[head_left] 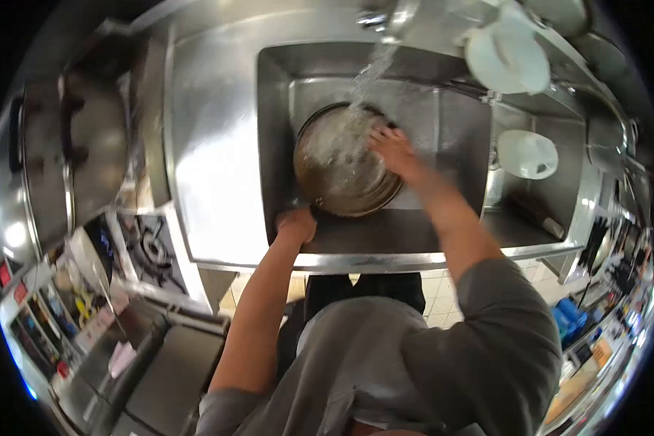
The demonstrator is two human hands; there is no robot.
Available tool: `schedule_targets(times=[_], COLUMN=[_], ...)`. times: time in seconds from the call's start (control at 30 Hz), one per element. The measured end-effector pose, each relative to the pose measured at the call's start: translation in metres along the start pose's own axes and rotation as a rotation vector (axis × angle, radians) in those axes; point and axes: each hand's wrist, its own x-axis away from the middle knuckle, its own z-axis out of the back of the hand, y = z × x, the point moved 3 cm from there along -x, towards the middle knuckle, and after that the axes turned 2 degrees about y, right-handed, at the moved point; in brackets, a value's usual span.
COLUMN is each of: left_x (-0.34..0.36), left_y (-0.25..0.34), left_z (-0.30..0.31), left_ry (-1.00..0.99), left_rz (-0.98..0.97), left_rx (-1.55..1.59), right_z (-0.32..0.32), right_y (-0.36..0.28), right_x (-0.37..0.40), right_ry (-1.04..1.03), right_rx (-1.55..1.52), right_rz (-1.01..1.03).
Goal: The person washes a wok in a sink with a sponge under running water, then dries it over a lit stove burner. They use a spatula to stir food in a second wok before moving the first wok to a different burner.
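A round metal pan rests in the large sink basin, with water from the faucet running into it. My left hand is closed at the pan's lower left, around what looks like its handle, most of which the hand hides. Over the right side of the pan lies my right hand, its fingers stretched out and touching the inside near the rim. The hand is slightly blurred, and nothing shows in it.
A smaller basin to the right holds a white bowl. Above it sits another pale container. The steel counter lies left of the sink, and a gas burner stands farther left.
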Motion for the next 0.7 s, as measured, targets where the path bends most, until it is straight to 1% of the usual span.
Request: schedule_targets(times=[0.03,0.07,0.1,0.13,0.17,0.2,0.23,0.27,0.3,0.33,0.37,0.4,0.43,0.47,0.5,0.53,0.57,0.6,0.63,0.67,0.7], left_x=[0.001,0.006,0.012,0.008,0.002,0.001,0.001,-0.001,-0.005,-0.010,-0.023,0.011,0.007,0.019,-0.004,-0.026,-0.029,-0.049,-0.049,-0.048,-0.045], left_y=[0.005,0.010,0.012,0.012,0.008,0.006,0.006,0.009,0.013,0.020,0.025,0.058,0.072,0.092,0.092,0.096,0.108,0.112,0.120,0.125,0.129], left_z=[0.001,0.009,0.016,0.012,0.006,-0.003,0.000,0.016,0.039,0.064,0.084,0.137,0.167,0.202,0.229,0.252,0.271,0.282,0.287,0.285,0.285], left_ry=[-0.003,0.004,0.000,0.040,0.079,0.082,0.355,0.626,0.718,0.800,0.744,0.617,0.590,0.692,0.335,0.179,0.119,0.076,0.056,0.102,0.161], left_rz=[-0.018,-0.025,-0.036,-0.002,0.039,0.000,-0.156,-0.314,-0.435,-0.557,-0.510,-0.410,-0.614,-0.734,-0.905,-0.790,-0.734,-0.779,-0.779,-0.747,-0.713], left_rx=[-0.050,0.000,0.041,0.080,0.125,0.094,0.158,0.230,0.344,0.467,0.983,1.319,1.623,1.486,1.738,1.946,1.947,1.924,1.912,1.822,1.737], right_z=[-0.099,-0.091,-0.034,-0.032,-0.040,-0.040,-0.053,-0.060,-0.062,-0.059,-0.056,-0.051,-0.036,-0.047,-0.068,-0.057,-0.042,0.037,0.080,0.114,0.151], right_y=[0.011,-0.012,-0.041,-0.063,-0.079,-0.089,-0.090,-0.082,-0.076,-0.068,-0.054,-0.041,-0.036,-0.024,-0.010,-0.008,-0.006,-0.007,-0.009,-0.011,-0.013], right_x=[-0.004,-0.024,-0.063,-0.085,-0.094,-0.109,-0.109,-0.112,-0.113,-0.120,-0.125,-0.127,-0.132,-0.145,-0.153,-0.147,-0.145,-0.145,-0.142,-0.140,-0.139], right_ry=[-0.448,-0.158,-0.219,-0.235,-0.584,-0.763,-0.714,-0.549,-0.371,-0.345,-0.190,0.000,0.278,0.158,0.038,0.381,0.576,0.442,0.549,0.657,0.685], right_rx=[-0.630,-0.839,-0.061,-0.200,-0.413,-0.558,-1.004,-1.108,-1.212,-1.198,-1.400,-1.595,-2.053,-1.678,-1.286,-1.093,-1.877,-1.688,-1.829,-1.984,-1.969], right_rz=[-0.624,-0.713,-0.265,-0.565,-0.434,-0.404,-0.600,-0.797,-0.990,-1.017,-1.286,-1.543,-1.510,-1.345,-1.208,-0.828,-1.230,-1.374,-1.450,-1.504,-1.499])
